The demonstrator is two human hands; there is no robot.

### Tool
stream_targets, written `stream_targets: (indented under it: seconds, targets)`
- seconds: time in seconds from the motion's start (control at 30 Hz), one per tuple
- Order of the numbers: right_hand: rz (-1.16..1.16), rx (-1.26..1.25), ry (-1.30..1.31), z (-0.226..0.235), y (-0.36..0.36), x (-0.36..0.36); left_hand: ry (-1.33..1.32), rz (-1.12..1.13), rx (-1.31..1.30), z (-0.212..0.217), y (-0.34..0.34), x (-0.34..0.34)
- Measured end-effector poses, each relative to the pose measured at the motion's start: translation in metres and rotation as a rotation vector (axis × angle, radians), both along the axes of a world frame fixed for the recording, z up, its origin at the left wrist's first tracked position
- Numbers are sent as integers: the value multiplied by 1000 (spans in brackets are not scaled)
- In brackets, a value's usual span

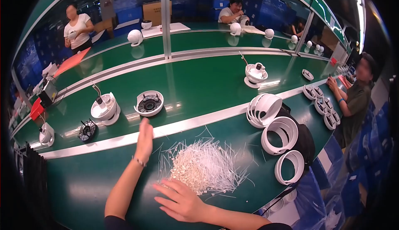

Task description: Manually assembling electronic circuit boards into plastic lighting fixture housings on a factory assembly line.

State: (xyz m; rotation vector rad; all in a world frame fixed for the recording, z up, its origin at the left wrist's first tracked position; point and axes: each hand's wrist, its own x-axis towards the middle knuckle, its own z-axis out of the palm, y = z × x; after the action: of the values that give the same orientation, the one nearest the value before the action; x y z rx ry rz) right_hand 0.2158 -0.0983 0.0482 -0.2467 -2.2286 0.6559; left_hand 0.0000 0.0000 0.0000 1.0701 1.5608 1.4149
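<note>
Beside the white cable-tie pile [205,167] on the green counter [83,180], right hand [183,203] lies flat, fingers spread, touching its near edge; left hand [144,140] lifts open beyond. Ties look light, springy, slippery; best pinched in small bunches.

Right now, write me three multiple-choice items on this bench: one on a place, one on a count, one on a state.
1. Where does the right hand rest?
A. on the near edge of the pile of white cable ties
B. inside a white ring
C. on the small black fan

2. How many white ring housings lie in a row right of the pile?
A. one
B. three
C. six

3. How is the left hand held?
A. fisted around a tie
B. open, fingers straight, raised edge-on near the metal rail
C. flat, palm down on the pile

Key: 1 A, its fingers spread at the pile's front; 2 B, three lie there; 3 B, nothing is in it.
</note>
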Motion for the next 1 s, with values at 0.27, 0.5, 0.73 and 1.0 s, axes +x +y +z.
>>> stream_targets:
  seconds: [0.27,0.5,0.73,1.0]
  targets:
    - [67,29,45,3,1,-3,-115,-332,373,30,-54,46]
    - [43,19,38,-4,3,-4,-346,-85,110,8,-76,22]
    - [119,11,-21,-15,2,-10,-229,-208,-5,9,-72,22]
    - [164,-21,-73,-20,-6,-12,-91,-263,12,7,-77,31]
